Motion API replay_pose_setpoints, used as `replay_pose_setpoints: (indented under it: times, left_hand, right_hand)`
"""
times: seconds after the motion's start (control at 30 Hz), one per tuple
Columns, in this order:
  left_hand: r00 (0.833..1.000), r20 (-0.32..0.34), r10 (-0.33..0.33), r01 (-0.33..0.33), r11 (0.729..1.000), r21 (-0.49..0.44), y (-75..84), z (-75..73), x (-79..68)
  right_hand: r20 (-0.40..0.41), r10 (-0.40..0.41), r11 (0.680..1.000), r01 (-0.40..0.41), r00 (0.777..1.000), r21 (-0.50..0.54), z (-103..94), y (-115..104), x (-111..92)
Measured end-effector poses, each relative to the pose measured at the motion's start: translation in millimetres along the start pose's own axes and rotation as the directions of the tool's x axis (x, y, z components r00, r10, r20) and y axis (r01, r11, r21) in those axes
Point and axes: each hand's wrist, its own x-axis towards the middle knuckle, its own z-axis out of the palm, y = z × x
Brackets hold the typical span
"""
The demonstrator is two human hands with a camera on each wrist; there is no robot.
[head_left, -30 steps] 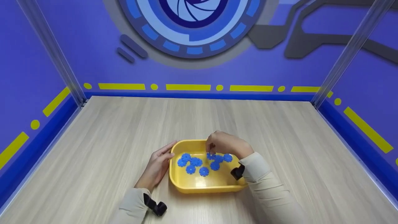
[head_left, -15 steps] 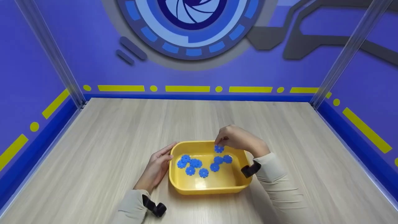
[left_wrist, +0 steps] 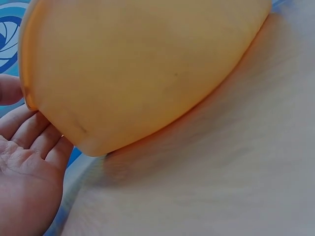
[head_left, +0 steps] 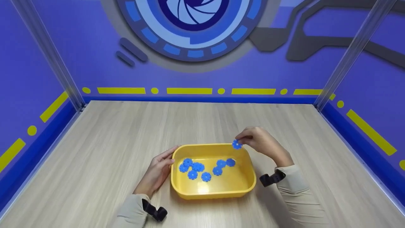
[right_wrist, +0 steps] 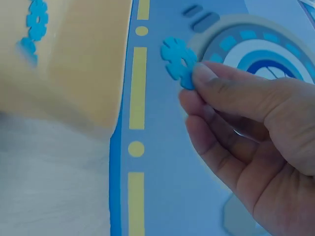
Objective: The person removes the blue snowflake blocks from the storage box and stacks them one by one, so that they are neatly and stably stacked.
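Observation:
My right hand (head_left: 261, 141) pinches a blue snowflake building disc (head_left: 236, 144) between thumb and fingertips, above the back right corner of a yellow plastic tub (head_left: 213, 192). In the right wrist view the notched blue disc (right_wrist: 176, 61) has a slot in its middle, and the thumb (right_wrist: 204, 73) presses its edge. My left hand (head_left: 157, 172) holds the tub's left end, thumb at the rim and fingers against the outer wall. Several more blue discs (head_left: 206, 176) lie inside the tub, some overlapping on the left.
The tub stands on a light wood-grain table (head_left: 133, 126). Blue printed panels (head_left: 202, 76) enclose the back and both sides, with metal posts (head_left: 345, 63) at the back corners. Each wrist wears a black camera mount (head_left: 272, 178).
The right hand has lifted one blue disc out from among those in the tub and moved it up and right to the back rim. The left hand has stayed on the tub.

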Motion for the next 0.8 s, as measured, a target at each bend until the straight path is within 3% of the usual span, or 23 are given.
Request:
replay_pose_setpoints:
  times: [0.23,0.4,0.6,0.8]
  left_hand:
    - [1.0,0.025,0.016,-0.016,1.0,0.003,0.4,-0.6,-0.5]
    - [0.999,0.036,0.032,-0.032,0.999,0.023,-0.1,-0.8,0.3]
    - [1.0,0.021,0.019,-0.019,1.0,0.015,-0.1,-0.4,1.1]
    - [1.0,0.004,0.01,-0.01,1.0,0.012,0.0,-0.7,-0.2]
  right_hand:
    - [-0.194,0.072,0.997,-0.07,0.978,0.016,1.0,22.9,-18.2]
    - [-0.26,0.17,0.985,-0.161,0.95,0.056,2.8,38.2,-32.5]
    - [-0.258,0.277,0.96,-0.259,0.926,0.102,4.3,57.8,-48.2]
    - [-0.187,0.371,0.927,-0.35,0.91,0.134,8.4,76.0,-59.4]
